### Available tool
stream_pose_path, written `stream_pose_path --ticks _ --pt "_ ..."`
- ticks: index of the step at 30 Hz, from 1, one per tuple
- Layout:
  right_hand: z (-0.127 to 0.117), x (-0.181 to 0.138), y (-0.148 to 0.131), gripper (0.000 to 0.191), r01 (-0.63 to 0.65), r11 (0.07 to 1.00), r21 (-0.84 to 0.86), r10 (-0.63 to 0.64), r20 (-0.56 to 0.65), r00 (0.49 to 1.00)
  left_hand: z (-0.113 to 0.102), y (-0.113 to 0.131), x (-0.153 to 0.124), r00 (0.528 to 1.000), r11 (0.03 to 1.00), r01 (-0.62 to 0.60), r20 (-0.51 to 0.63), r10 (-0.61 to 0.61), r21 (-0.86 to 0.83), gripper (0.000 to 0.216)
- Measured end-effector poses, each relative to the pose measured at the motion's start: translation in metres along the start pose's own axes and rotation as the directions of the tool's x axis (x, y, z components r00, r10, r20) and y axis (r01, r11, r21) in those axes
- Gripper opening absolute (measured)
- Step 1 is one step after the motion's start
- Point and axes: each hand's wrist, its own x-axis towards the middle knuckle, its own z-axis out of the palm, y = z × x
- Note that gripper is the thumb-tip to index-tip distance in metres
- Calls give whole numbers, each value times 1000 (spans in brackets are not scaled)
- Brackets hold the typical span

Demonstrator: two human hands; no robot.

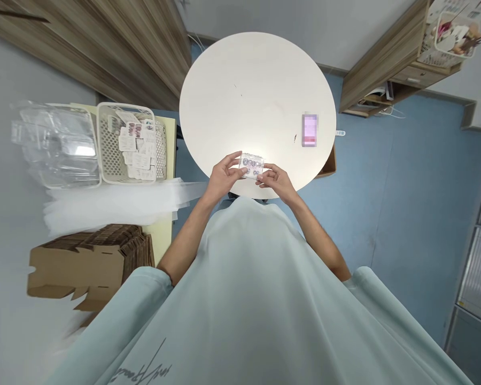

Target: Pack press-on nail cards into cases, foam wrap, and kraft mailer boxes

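A small clear blister pack [251,164] with rows of dark round pieces is held between both hands over the near edge of the round white table [256,85]. My left hand [224,174] grips its left side with thumb and fingers closed. Pinching its right side is my right hand [274,179].
A phone [309,130] lies on the table's right side. To the left, a white perforated basket [108,149] holds several similar packs, beside a stack of clear plastic trays [56,144], white sheets [112,206] and flat cardboard boxes [88,262]. Wooden shelving [385,80] stands at the back right.
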Motion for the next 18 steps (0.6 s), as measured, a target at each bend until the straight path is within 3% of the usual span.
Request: stream_pose_path --ticks 6,9,13,18 --pt "-9 6 12 82 33 998 -44 -32 19 999 10 -16 -2 999 999 22 -48 -20 35 81" --pt "-13 13 20 84 36 998 -54 -34 39 999 15 -26 -4 990 998 47 -134 -42 36 76" --pt "-11 27 33 82 18 994 -104 -11 76 997 18 -38 -13 950 991 112 -300 -86 70 62" --pt "4 53 53 77 -10 986 -169 37 162 986 9 -55 -29 908 978 181 -400 -124 107 51"
